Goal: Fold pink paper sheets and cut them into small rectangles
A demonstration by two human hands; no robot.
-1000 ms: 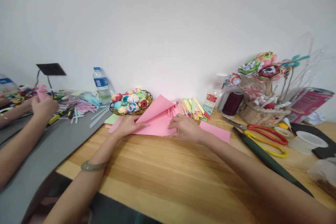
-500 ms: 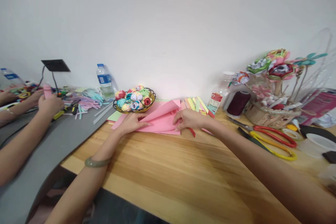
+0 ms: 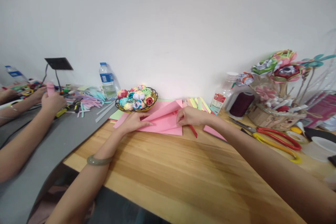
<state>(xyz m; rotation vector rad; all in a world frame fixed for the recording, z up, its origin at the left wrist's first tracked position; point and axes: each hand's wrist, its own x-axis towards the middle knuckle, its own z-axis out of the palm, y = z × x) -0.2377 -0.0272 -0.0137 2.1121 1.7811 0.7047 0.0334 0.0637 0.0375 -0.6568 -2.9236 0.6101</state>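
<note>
Pink paper (image 3: 162, 124) lies on the wooden table in front of me, its upper sheet raised into a slanting fold. My left hand (image 3: 134, 122) is at the left end of this fold, thumb on the near side and fingers on the far side, gripping the paper; the fingertips are partly hidden. At the right end, my right hand (image 3: 190, 116) pinches the paper's edge between thumb and fingers. Just behind my left hand stands a dark-rimmed basket (image 3: 121, 109) full of colourful folded flowers (image 3: 137, 98).
Paper strips (image 3: 198, 103) and a red strip (image 3: 193, 131) lie by my right hand. Red-handled scissors (image 3: 278, 137), yellow-handled scissors (image 3: 280, 148), a thread spool (image 3: 241, 103) and a flower pot (image 3: 275, 116) stand right. A co-worker's hand (image 3: 54, 103) holds a pink object (image 3: 50, 89) at left, near a water bottle (image 3: 107, 80).
The view has shifted slightly, so everything sits a little further right. More of a pink piece shows beneath my right forearm. Both hands stay at the pink paper, the right fingers closer together.
</note>
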